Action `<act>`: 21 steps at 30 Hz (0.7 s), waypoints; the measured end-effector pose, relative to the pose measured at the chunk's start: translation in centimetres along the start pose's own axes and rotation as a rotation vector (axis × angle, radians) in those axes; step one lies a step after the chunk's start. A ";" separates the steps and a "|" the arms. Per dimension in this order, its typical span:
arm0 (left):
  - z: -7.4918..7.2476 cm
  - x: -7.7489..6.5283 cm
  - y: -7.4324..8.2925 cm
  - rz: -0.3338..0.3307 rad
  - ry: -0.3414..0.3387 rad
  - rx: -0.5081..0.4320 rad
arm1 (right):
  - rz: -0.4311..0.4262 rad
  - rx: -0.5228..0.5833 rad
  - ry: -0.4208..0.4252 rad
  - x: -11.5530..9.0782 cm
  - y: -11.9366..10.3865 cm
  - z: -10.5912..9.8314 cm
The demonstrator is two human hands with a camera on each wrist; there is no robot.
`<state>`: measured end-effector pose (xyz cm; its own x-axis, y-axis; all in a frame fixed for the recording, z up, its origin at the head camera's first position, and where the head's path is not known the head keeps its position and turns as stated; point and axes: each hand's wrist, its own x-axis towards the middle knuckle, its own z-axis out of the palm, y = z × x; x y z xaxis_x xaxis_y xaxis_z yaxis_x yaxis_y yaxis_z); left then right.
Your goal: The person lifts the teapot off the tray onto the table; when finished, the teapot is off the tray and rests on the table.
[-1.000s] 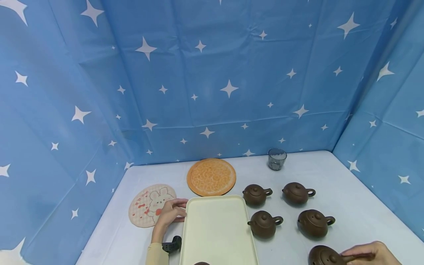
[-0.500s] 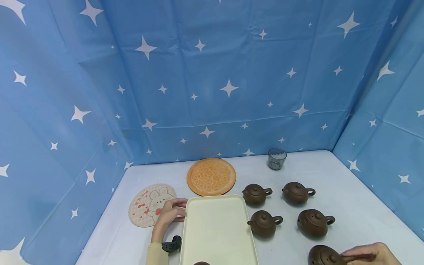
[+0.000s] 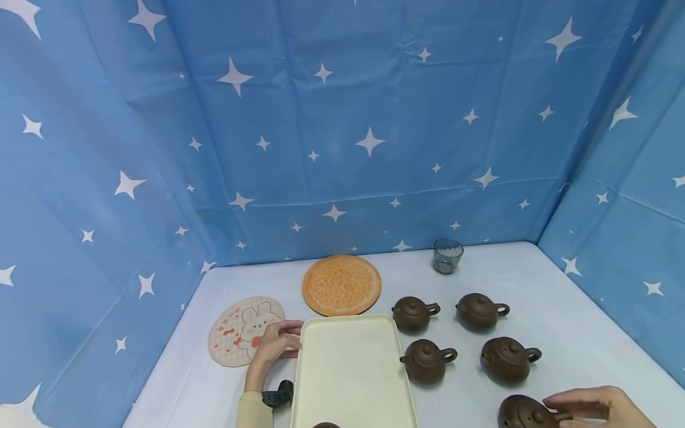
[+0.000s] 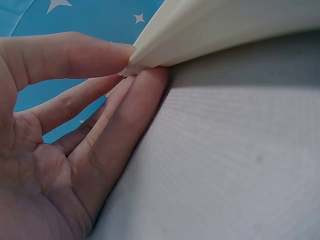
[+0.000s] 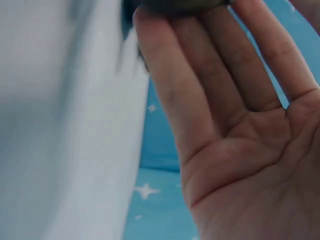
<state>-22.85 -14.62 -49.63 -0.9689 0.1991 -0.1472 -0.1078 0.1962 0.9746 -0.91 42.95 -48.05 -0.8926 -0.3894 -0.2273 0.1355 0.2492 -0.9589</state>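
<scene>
My left hand pinches the left rim of a cream tray; in the left wrist view the thumb lies on the rim, with fingers beneath. A dark brown teapot stands at the lower right of the head view. My right hand is at its handle, fingers straightened and thumb apart from them. In the right wrist view, the fingertips of my extended fingers reach a dark, cropped part of the teapot. A brown rounded top shows at the tray's near end, mostly out of frame.
Several more brown teapots stand right of the tray, one teapot close against its edge. Behind are a round orange mat and a grey glass cup. A rabbit-print mat lies left. Blue star-patterned curtains enclose the white table.
My right hand's fingers have loosened and spread from the teapot's handle, shifting slightly. The teapot stays in place. My left hand and the tray have not moved.
</scene>
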 end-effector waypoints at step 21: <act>0.0 -0.1 0.2 0.004 -0.014 0.006 | -0.121 -0.399 0.204 7.7 -8.7 10.3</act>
<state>-22.77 -14.63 -49.42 -0.9660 0.2135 -0.1461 -0.1029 0.2007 0.9742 -4.53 28.64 -43.26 -0.9635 -0.2646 -0.0411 -0.1155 0.5494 -0.8275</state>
